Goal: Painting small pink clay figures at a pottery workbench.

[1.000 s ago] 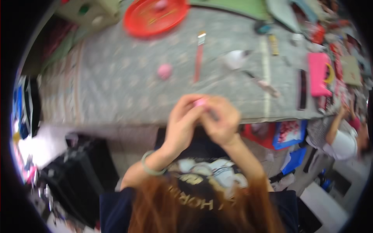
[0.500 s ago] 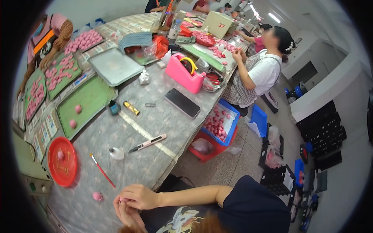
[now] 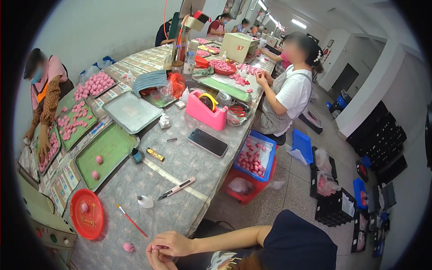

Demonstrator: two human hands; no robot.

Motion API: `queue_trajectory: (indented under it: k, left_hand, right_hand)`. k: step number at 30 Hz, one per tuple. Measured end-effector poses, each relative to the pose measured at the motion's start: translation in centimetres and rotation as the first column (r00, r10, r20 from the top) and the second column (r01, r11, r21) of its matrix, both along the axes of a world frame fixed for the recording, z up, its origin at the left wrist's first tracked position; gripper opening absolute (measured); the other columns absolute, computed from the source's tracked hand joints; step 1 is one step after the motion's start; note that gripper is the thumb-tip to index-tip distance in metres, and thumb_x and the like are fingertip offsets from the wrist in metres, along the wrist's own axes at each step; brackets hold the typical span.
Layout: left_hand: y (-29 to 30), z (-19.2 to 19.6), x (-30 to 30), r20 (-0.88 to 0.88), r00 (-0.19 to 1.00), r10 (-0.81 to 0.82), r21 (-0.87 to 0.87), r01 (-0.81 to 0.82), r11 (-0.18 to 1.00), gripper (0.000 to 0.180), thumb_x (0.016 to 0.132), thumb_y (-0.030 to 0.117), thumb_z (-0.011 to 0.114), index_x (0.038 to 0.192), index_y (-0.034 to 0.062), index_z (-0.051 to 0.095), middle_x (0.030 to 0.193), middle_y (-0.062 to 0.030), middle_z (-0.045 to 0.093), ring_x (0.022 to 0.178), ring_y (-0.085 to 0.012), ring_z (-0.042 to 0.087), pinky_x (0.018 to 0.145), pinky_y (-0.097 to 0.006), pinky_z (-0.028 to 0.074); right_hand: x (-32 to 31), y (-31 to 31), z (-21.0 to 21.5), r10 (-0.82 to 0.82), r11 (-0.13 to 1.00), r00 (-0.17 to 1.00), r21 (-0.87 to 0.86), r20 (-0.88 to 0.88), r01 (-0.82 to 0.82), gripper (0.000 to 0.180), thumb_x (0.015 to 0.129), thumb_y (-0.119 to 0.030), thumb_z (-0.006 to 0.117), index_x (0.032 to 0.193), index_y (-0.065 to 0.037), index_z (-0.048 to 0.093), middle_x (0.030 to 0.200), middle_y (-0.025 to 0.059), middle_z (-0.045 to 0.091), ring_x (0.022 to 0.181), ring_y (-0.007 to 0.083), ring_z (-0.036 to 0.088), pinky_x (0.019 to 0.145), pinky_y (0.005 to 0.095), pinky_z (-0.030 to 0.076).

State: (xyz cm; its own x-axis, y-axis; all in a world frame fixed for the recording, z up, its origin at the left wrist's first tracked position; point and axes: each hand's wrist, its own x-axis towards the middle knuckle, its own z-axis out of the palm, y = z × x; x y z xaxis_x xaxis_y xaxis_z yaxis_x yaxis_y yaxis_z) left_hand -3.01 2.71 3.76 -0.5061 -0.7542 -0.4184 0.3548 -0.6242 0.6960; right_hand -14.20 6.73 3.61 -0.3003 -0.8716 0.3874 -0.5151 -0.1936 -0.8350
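Observation:
Near the lower edge, my right hand (image 3: 174, 243) and my left hand (image 3: 158, 259) are together, fingers closed on a small pink piece (image 3: 157, 248). Only a bit of it shows between the fingertips, so its shape is hidden. On the table left of my hands lies a pink ball (image 3: 128, 247) with a small uneven end. A red-handled paintbrush (image 3: 133, 221) lies just beyond it. Farther out are a small white bottle (image 3: 145, 201) and a utility knife (image 3: 177, 188). A red plate (image 3: 100, 222) at the left bears one pink ball (image 3: 85, 207).
A green tray (image 3: 108, 150) holds two pink balls. Beyond are a grey tray (image 3: 133, 112), a phone (image 3: 208, 142) and a pink tape dispenser (image 3: 206, 114). A blue crate (image 3: 272, 164) of pink pieces stands beside the table. Co-workers sit at the right and left.
My view has shifted, so the table things appear a little farther right and lower. Both hands stay together on the pink piece. The co-worker at left now reaches into a tray of pink pieces.

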Motion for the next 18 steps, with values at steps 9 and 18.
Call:
queue_trajectory:
  k: [9, 18]
  left_hand:
    - [-0.1, 0.0, 0.1, -0.005, 1.000, -0.012, -0.010, 0.012, 1.000, 0.019, 0.086, 0.011, 0.049, 0.101, 0.0008, 0.052, 0.091, -0.0085, 0.057, 0.081, -0.0160, 0.056, 0.068, -0.024, 0.047]
    - [-0.2, -1.2, 0.1, -0.021, 1.000, -0.002, 0.017, 0.002, 1.000, 0.022, 0.086, 0.013, 0.049, 0.105, 0.0011, 0.050, 0.093, -0.0088, 0.057, 0.085, -0.0170, 0.056, 0.070, -0.026, 0.048]
  right_hand:
    - [0.3, -0.1, -0.5, -0.005, 1.000, 1.000, -0.019, -0.010, 0.005, 0.015, 0.069, -0.010, 0.057, 0.083, -0.005, 0.053, 0.071, 0.0078, 0.051, 0.065, 0.0285, 0.054, 0.056, 0.0356, 0.042]
    - [0.0, 0.0, 0.0, 0.008, 0.999, 1.000, -0.034, 0.006, -0.008, 0.014, 0.069, -0.009, 0.057, 0.082, -0.005, 0.054, 0.073, 0.0077, 0.053, 0.067, 0.0282, 0.055, 0.057, 0.0355, 0.043]
